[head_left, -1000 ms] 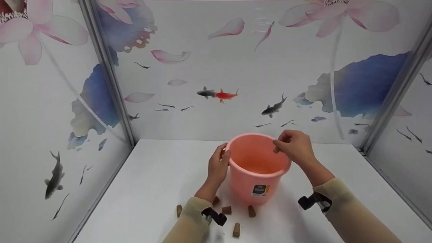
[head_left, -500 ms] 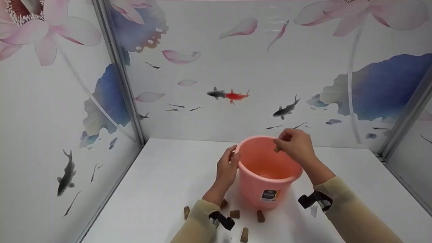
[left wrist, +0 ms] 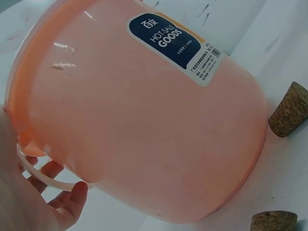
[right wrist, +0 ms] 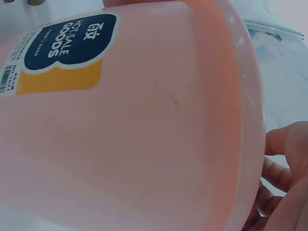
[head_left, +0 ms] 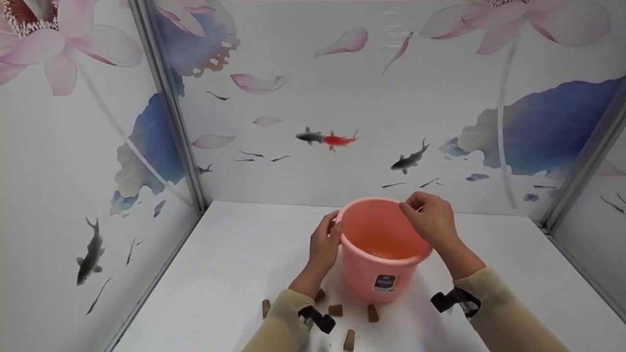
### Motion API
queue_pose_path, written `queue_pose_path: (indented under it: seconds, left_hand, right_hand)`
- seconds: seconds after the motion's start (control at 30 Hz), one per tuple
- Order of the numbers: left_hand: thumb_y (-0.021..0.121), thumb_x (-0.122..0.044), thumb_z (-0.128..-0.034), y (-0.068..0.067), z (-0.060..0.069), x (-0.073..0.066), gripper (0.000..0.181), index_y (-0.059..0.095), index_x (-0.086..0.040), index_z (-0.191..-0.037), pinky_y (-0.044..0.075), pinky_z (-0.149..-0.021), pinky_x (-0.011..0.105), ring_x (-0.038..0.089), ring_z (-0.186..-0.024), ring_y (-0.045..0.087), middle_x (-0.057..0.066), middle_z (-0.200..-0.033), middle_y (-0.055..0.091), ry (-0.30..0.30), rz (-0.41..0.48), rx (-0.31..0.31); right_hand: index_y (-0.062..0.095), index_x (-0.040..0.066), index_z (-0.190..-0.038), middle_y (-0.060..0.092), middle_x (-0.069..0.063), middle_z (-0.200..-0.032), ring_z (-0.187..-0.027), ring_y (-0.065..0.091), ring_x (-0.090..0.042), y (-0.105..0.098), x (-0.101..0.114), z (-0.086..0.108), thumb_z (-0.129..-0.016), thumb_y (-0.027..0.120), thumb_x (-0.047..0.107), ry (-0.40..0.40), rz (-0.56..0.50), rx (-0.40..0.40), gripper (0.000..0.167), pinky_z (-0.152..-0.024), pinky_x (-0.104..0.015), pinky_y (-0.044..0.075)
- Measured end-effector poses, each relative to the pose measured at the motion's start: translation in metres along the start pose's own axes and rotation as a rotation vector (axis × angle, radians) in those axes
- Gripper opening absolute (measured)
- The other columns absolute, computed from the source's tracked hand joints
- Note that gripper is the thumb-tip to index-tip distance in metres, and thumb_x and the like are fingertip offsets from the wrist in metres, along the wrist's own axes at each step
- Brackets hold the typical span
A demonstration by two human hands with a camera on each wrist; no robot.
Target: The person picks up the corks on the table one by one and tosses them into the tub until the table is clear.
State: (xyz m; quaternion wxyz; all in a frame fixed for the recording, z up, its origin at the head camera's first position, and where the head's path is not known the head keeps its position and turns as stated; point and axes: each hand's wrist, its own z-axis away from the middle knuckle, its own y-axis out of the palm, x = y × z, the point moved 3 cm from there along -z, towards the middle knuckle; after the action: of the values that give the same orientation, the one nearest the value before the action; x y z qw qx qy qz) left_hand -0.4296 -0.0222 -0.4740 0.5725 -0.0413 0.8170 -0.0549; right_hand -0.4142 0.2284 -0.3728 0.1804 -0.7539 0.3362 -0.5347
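A pink bucket tilts slightly on the white table. My left hand grips its left side at the rim; in the left wrist view the fingers of this hand curl round the thin handle beside the bucket wall. Over the right part of the opening, my right hand has bent fingers, with thumb and forefinger close together. No cork shows at them. The right wrist view has this hand behind the rim, fingertips partly hidden.
Several tapered corks lie on the table in front of the bucket: one nearest me, others by the bucket's base, and one cork left of my sleeve. Printed panels stand at the back and sides.
The cork seen at my right fingertips before is out of sight, and that hand sits slightly lower. My left hand still grips the bucket. The head view has shifted sideways.
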Motion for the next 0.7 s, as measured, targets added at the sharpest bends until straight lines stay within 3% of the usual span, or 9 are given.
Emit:
queue_pose_path:
  seconds: [0.13,0.3,0.47,0.6,0.7]
  left_hand:
    - [0.051,-0.036,-0.1115,-0.007,0.002,0.003,0.045,0.056,-0.017,-0.153,0.062,-0.096,0.035,0.034,-0.119,0.067,0.012,-0.133,0.069,-0.004,-0.017,-0.015]
    - [0.050,-0.034,-0.1122,-0.006,0.000,0.004,0.046,0.054,-0.014,-0.154,0.062,-0.095,0.034,0.038,-0.120,0.067,0.018,-0.134,0.067,0.033,0.002,0.028]
    - [0.050,-0.033,-0.1122,-0.003,-0.004,0.002,0.048,0.053,-0.011,-0.155,0.062,-0.093,0.033,0.041,-0.120,0.067,0.019,-0.135,0.067,0.066,0.024,0.041]
    - [0.050,-0.032,-0.1125,-0.001,-0.005,0.002,0.049,0.052,-0.008,-0.155,0.062,-0.094,0.033,0.043,-0.121,0.067,0.021,-0.135,0.067,0.085,0.043,0.046]
    - [0.049,-0.034,-0.1128,0.000,-0.005,0.003,0.048,0.053,-0.010,-0.154,0.061,-0.091,0.027,0.041,-0.118,0.068,0.021,-0.134,0.068,0.082,0.053,0.055]
  right_hand:
    - [0.072,0.011,-0.099,0.068,-0.013,-0.093,-0.084,0.058,-0.026,0.002,-0.011,0.005,-0.105,0.064,0.031,0.053,-0.046,-0.111,0.023,-0.068,-0.024,0.053]
    - [0.074,0.008,-0.099,0.067,-0.012,-0.089,-0.084,0.054,-0.022,-0.002,-0.039,0.016,-0.107,0.060,0.031,0.090,-0.124,-0.348,0.028,-0.066,-0.017,0.046]
    - [0.073,0.003,-0.101,0.061,0.003,-0.082,-0.079,0.054,-0.013,-0.008,-0.069,0.027,-0.108,0.057,0.029,0.120,-0.263,-0.541,0.032,-0.066,-0.016,0.044]
    - [0.072,0.004,-0.110,0.065,0.009,-0.088,-0.082,0.061,-0.007,-0.008,-0.085,0.033,-0.109,0.054,0.032,0.176,-0.348,-0.541,0.034,-0.070,-0.010,0.050]
    - [0.071,0.003,-0.117,0.070,-0.005,-0.100,-0.085,0.064,-0.008,-0.003,-0.094,0.038,-0.111,0.051,0.034,0.206,-0.346,-0.479,0.037,-0.072,-0.009,0.053]
